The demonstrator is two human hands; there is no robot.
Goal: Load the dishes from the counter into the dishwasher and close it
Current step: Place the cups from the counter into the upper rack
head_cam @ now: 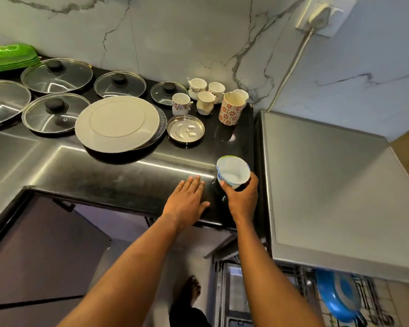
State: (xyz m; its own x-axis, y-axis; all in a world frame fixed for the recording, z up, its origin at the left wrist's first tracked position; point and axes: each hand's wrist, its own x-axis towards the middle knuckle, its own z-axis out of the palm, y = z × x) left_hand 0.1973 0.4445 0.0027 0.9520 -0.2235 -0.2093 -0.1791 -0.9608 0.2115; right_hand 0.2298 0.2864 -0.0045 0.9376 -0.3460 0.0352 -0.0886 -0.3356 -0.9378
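The right hand (242,199) holds the white plastic tub (233,172) at the right edge of the table (104,166), fingers (254,185) curled round its lower wall; the tub's long axis tilts, mouth toward 11 o'clock; the left hand (187,204) lies flat on the table at 9 o'clock of the tub, fingers straight and close together; the open dishwasher rack (368,300) sits lower, at 5 o'clock, nearer the right hand, which probably carries the tub down

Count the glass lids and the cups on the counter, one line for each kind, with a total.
Glass lids: 5
Cups: 6
Total: 11
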